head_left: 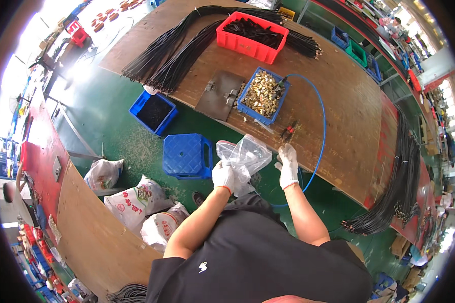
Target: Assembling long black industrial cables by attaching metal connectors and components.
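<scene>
My left hand (223, 175) wears a white knit glove, and its fingers are closed on a clear plastic bag (250, 155). The bag is crumpled and hangs between my body and the table edge. Whether anything is inside it, I cannot tell. My right hand (287, 165), also gloved, is raised at the table's near edge with its fingers stretched out and holding nothing. Just beyond it on the table lies a red-handled hand tool (288, 132). Farther off stands a blue bin (280, 105) full of small brass-coloured metal parts.
A red crate (245, 47) of black pieces and bundles of black cables (187, 43) lie on the wooden table (349, 111). A blue hose (324, 121) loops over its edge. On the floor are a blue stool (184, 155), a blue bin (168, 123) and several sacks (136, 202).
</scene>
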A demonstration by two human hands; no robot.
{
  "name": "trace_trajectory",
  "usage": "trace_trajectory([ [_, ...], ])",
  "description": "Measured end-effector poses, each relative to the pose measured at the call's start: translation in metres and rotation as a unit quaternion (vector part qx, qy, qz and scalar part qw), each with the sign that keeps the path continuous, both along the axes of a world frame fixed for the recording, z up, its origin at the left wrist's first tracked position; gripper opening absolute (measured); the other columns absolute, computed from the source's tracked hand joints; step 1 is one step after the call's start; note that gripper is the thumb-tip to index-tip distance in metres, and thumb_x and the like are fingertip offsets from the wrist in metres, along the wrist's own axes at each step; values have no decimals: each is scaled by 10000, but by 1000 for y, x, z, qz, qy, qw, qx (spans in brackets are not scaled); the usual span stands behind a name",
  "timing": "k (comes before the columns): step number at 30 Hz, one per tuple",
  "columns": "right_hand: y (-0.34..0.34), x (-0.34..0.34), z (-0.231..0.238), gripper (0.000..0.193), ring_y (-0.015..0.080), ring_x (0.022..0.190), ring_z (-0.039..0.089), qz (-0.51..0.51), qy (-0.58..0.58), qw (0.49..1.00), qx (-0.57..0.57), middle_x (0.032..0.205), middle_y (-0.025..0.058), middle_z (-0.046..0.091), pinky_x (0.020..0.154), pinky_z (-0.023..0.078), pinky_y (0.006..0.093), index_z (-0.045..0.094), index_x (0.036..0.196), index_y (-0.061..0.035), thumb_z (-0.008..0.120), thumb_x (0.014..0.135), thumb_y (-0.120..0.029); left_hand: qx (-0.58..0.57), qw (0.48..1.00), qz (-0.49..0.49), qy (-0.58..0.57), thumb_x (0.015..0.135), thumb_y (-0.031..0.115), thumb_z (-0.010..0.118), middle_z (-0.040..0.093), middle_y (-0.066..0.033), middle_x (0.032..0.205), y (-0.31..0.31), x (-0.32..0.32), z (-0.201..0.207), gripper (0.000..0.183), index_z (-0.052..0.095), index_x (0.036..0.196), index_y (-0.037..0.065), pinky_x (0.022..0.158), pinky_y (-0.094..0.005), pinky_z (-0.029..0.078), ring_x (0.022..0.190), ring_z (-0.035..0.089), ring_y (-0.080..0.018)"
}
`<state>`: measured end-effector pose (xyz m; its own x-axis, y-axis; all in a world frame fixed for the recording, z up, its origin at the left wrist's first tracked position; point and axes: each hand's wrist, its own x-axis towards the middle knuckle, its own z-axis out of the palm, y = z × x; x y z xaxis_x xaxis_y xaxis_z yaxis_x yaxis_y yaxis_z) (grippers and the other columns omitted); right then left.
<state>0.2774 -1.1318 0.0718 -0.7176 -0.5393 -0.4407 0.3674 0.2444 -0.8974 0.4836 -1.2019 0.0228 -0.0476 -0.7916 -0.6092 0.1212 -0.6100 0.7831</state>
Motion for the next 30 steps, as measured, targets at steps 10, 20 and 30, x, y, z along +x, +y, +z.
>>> trace_trajectory([
  [10,-87,235,-46,592,158,1200,611,415,-226,873,-118,1307,69,638,1058,493,338,519,1487,-69,739,989,-300,-208,951,-165,-157,910,158,654,731,-193,1140,-17,159,28,395,671,1301,101,934,-421,564,1059,718,-384],
  [20,-149,305,-72,544,258,1389,553,622,20,765,-167,1501,123,569,1137,433,429,535,1435,-141,529,973,-428,-308,870,-137,-359,763,552,853,429,-285,1563,-39,224,86,943,507,1483,49,1202,-621,294,1504,328,-500],
  [30,-215,345,-14,484,206,1339,575,326,-626,705,-60,1413,16,636,1167,437,411,561,1415,-205,382,1107,-532,-314,855,-105,-399,936,210,733,750,-200,1164,-169,238,86,369,683,1278,83,931,-414,586,1051,740,-384],
])
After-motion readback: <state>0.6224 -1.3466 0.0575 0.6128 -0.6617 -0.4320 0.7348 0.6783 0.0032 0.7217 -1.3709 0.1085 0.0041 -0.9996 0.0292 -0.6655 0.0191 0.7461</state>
